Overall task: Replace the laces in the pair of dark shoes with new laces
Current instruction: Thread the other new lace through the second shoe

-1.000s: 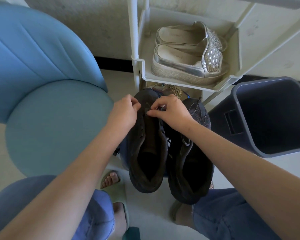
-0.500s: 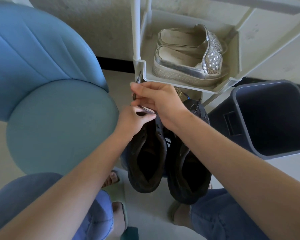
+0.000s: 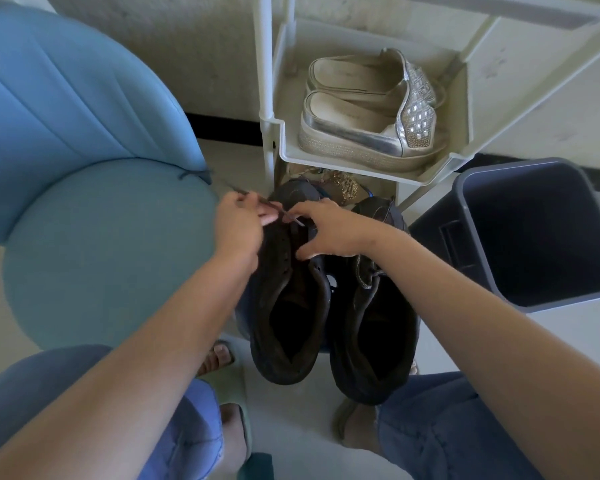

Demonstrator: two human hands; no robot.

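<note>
The dark shoes (image 3: 371, 306) stand side by side on the floor at centre view, toes toward 12 o'clock, with a thin lace (image 3: 279, 208) leading from the left shoe (image 3: 284, 289) out toward 10 o'clock. The left hand (image 3: 239, 226) pinches that lace in its fingertips, while the right hand (image 3: 329, 228) grips the left shoe's eyelet flap between thumb and curled fingers (lace tip beside its forefinger). A shoe rack (image 3: 343, 164) stands at 12 o'clock, a grey bin (image 3: 440, 233) at 3, a blue chair (image 3: 84, 220) at 9.

- Left hand (image 3: 238, 225) and right hand (image 3: 329, 226) bare, forearms (image 3: 174, 334) bare too.
- Blue denim jeans (image 3: 447, 431) on both legs, faded and creased.
- Pale green open-toed sandals (image 3: 231, 388) on the feet.
</note>
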